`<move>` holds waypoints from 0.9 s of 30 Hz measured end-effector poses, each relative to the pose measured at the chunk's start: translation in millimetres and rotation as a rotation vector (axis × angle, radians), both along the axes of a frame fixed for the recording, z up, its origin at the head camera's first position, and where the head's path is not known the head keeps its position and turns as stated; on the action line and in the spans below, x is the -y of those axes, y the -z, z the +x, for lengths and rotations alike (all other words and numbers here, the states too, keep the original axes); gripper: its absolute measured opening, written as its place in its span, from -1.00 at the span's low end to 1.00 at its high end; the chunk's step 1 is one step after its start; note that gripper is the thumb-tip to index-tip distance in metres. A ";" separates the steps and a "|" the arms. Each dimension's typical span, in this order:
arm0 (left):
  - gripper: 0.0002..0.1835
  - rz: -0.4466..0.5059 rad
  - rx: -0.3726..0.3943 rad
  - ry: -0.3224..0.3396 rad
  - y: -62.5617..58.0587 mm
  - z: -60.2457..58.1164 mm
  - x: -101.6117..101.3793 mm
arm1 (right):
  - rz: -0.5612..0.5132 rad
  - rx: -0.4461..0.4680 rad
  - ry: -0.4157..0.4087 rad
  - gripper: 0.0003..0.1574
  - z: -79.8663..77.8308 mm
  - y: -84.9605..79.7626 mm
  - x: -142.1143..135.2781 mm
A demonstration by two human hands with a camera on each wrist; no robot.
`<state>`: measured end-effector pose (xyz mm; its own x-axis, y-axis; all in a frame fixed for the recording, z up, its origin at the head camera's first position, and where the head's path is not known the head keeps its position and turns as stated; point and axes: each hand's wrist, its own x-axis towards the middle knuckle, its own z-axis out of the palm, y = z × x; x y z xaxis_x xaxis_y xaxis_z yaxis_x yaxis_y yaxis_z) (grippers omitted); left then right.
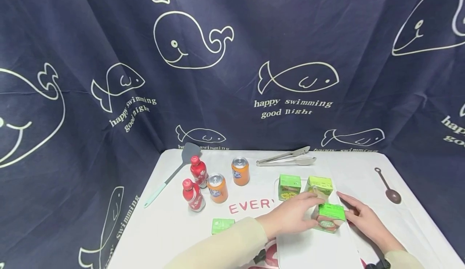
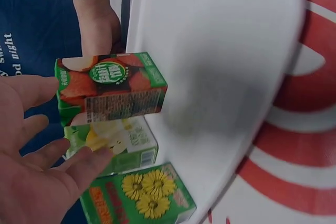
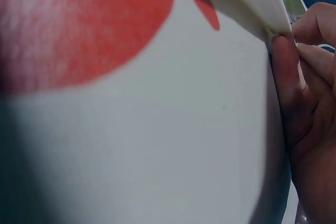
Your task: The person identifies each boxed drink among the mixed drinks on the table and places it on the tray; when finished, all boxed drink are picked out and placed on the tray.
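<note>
A green drink carton with red fruit on its side (image 1: pixel 328 219) stands on a white tray (image 1: pixel 305 249). My left hand (image 1: pixel 295 215) reaches around its left, thumb near its front; in the left wrist view the fingers (image 2: pixel 86 169) are spread beside the cartons. Behind it on the tray are a pale green pear drink carton (image 2: pixel 123 142) and a green carton with yellow flowers (image 2: pixel 149 192). At the tray's right edge is my right hand (image 1: pixel 365 220), its fingers extended close to the fruit carton. The right wrist view shows one finger (image 3: pixel 289 82) against the tray's rim.
To the left stand two red bottles (image 1: pixel 193 196) and two orange cans (image 1: pixel 217 188). Another green carton (image 1: pixel 223 225) is left of the tray, partly behind my left sleeve. A spatula (image 1: pixel 174 174), metal tongs (image 1: pixel 287 157) and a brown spoon (image 1: pixel 388 188) lie around the table.
</note>
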<state>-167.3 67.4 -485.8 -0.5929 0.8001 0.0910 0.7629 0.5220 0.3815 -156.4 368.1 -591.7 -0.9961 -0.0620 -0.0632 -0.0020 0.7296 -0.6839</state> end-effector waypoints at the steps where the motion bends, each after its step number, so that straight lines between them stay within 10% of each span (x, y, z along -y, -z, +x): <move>1: -0.36 -0.002 -0.013 0.002 -0.4 0.6 3.3 | 0.005 -0.002 0.003 -0.21 -0.1 0.0 0.0; 19: -0.50 -0.044 -0.264 0.034 -4.0 19.9 103.6 | -0.017 0.004 0.015 -0.20 0.1 3.1 0.5; 27: -0.55 -0.019 -0.240 0.054 5.8 18.7 147.6 | 0.003 -0.012 0.006 -0.20 -1.3 4.7 -1.1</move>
